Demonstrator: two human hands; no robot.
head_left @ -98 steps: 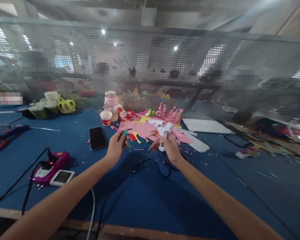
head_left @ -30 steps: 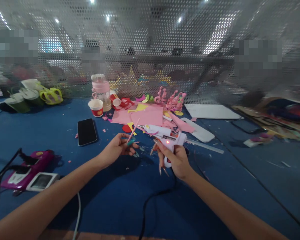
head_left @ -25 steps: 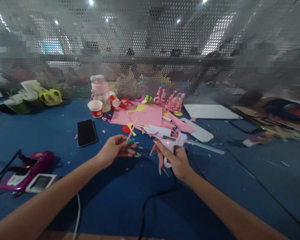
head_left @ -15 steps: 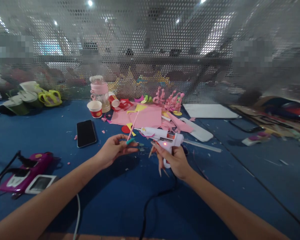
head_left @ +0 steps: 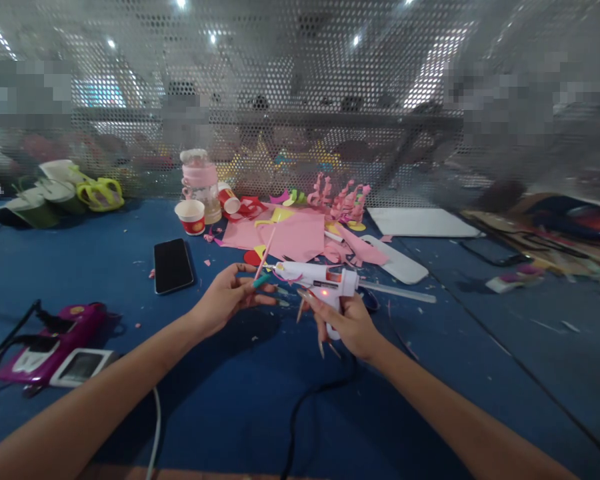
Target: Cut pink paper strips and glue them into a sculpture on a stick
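My left hand [head_left: 229,295] pinches a tilted pink paper strip [head_left: 267,252] over the bench [head_left: 240,407]; my right hand [head_left: 353,325] grips a white glue gun [head_left: 307,273], its dark label [head_left: 325,285] too small to read. The gun's nozzle [head_left: 270,267] has since moved left, up beside the strip; whether they touch I can't tell.

White glue gun [head_left: 314,272], nearly level, slim pink strip [head_left: 267,252], tilted near nozzle [head_left: 271,267]

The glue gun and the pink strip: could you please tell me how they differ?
The glue gun is white and bulky, the pink strip slender. The glue gun points sideways, the pink strip slants upward. Both are held, by the right hand and left hand respectively.
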